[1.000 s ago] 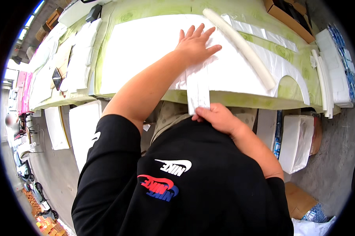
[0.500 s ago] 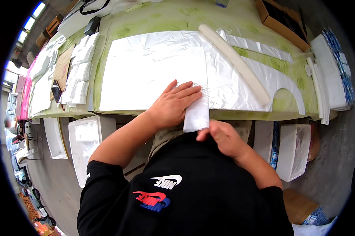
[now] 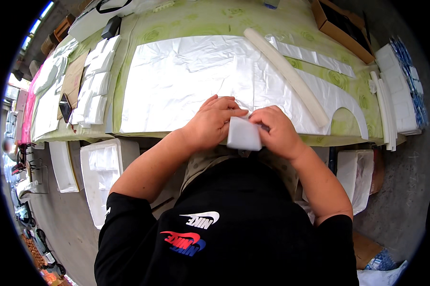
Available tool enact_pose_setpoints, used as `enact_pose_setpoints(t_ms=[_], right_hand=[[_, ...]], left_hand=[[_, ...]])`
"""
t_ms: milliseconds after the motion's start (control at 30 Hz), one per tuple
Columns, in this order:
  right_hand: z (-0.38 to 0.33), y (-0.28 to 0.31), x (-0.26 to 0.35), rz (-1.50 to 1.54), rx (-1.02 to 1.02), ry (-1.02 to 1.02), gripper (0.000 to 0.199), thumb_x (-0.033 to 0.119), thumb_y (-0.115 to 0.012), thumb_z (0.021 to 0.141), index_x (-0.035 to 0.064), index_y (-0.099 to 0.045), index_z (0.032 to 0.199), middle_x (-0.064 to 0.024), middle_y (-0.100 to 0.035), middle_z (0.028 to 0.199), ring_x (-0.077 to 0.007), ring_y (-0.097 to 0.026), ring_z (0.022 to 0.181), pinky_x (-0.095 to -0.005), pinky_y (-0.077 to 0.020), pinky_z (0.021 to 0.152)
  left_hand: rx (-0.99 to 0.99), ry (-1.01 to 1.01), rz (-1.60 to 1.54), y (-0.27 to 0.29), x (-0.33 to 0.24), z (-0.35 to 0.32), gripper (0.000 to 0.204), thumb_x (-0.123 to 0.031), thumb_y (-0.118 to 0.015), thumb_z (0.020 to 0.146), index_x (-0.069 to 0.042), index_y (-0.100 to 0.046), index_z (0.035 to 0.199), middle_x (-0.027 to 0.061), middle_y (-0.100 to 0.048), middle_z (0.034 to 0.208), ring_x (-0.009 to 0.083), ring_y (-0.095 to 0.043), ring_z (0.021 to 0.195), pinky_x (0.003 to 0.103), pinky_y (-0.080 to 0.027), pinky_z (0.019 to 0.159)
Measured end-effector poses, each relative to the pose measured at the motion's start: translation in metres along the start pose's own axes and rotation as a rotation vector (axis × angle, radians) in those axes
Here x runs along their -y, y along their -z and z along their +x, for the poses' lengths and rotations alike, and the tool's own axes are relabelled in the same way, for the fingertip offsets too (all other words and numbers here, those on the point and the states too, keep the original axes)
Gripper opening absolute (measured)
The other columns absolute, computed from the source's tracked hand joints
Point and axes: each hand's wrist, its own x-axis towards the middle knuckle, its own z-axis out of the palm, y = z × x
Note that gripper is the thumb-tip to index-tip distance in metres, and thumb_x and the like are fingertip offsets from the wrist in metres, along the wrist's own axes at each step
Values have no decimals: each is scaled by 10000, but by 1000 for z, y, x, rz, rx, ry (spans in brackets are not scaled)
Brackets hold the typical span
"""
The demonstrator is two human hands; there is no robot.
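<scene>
A white plastic piece folded into a flat, roughly square packet [image 3: 244, 135] sticks out over the table's near edge, between my two hands. My left hand [image 3: 214, 120] is closed at its upper left corner, with the fingertips along the top edge. From the other side my right hand [image 3: 277, 129] pinches the packet's right edge, thumb and fingers bent. Beneath and beyond them, large white plastic sheets [image 3: 177, 81] lie spread and slightly wrinkled. A paler strip [image 3: 244, 78] runs up the sheets from my fingers. What the curled fingers cover is hidden.
A long off-white roll [image 3: 286, 76] lies slantwise across the sheets on the green patterned tablecloth [image 3: 186, 24]. At left are stacked white packets [image 3: 98, 83] and a phone [image 3: 65, 107]. A cardboard box [image 3: 341, 28] stands far right. White foam boxes [image 3: 107, 176] sit below the table.
My right hand has moved up from below the strip to its right edge. The hanging end, long and narrow before, now looks shorter and broader. My left hand has shifted only slightly.
</scene>
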Motion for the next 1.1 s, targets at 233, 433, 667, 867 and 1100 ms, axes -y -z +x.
enact_pose_setpoints(t_ms=[233,433,667,867,1100], right_hand=[[34,-7,-7,226,-32,-591,274,252,-646,929,7,-710,1031,-141,-743,926,-276,-699,845,-384,-532,779],[46,-12,-7,98,-27,-650,342,284,-658,921,30,-677,1149,-123,-745,926,-280,-710,879,-394,-541,790],[39,-11,17,91,-91,-643,437,262,-673,900,71,-593,1284,-66,-722,877,-254,-704,850,-385,-545,770],[21,-13,13,261,-57,-573,339,151,-691,875,48,-603,1186,-54,-680,842,-199,-663,781,-343,-528,728],[-49,-6,32,351,-49,-338,352,73,-725,818,44,-617,1152,-79,-655,975,-225,-623,908,-351,-505,838]], left_hand=[[-227,225,-134,-1,-5,8,832,-108,-719,880,-24,-276,1579,70,-670,852,261,-655,859,411,-493,926],[-240,151,184,-1,-11,11,768,-273,-719,903,-82,-366,1559,127,-607,1206,329,-526,1235,524,-356,1108],[70,62,473,-11,1,23,804,-681,-489,962,-156,-407,1565,152,-306,1656,366,-213,1553,631,-146,1223],[63,108,484,-5,-12,15,833,-630,-632,894,-144,-432,1540,139,-359,1628,346,-256,1539,615,-164,1227],[82,-7,257,4,-20,-19,668,-49,-676,766,-164,-580,1417,27,-528,1517,285,-430,1436,531,-242,1220]])
